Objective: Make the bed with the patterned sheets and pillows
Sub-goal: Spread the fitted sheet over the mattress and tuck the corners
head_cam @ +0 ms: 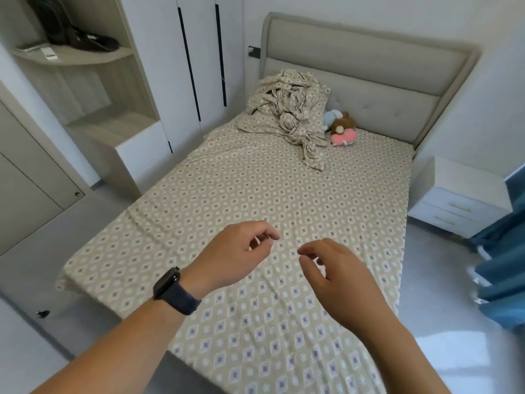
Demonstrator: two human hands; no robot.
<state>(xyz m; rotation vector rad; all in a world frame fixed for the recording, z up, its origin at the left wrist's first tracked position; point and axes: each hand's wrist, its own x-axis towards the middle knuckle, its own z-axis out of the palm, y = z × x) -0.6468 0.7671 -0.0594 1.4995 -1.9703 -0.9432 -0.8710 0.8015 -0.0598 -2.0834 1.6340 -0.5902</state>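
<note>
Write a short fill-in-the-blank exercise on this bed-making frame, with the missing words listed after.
1. The dark smartwatch sits on the person's ____ wrist.
2. The crumpled patterned beige sheet is bunched on the matching pillow at the ____ end of the bed.
3. The pink, brown and blue plush toys lie against the padded grey ____.
4. The left hand and right hand hover over the flat patterned fitted sheet, holding ____.

Missing words: left; head; headboard; nothing

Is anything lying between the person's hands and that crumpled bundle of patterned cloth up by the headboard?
Nothing visible: only flat beige patterned sheet separates both hands from the crumpled patterned cloth. The stuffed toys sit to its right.
</note>
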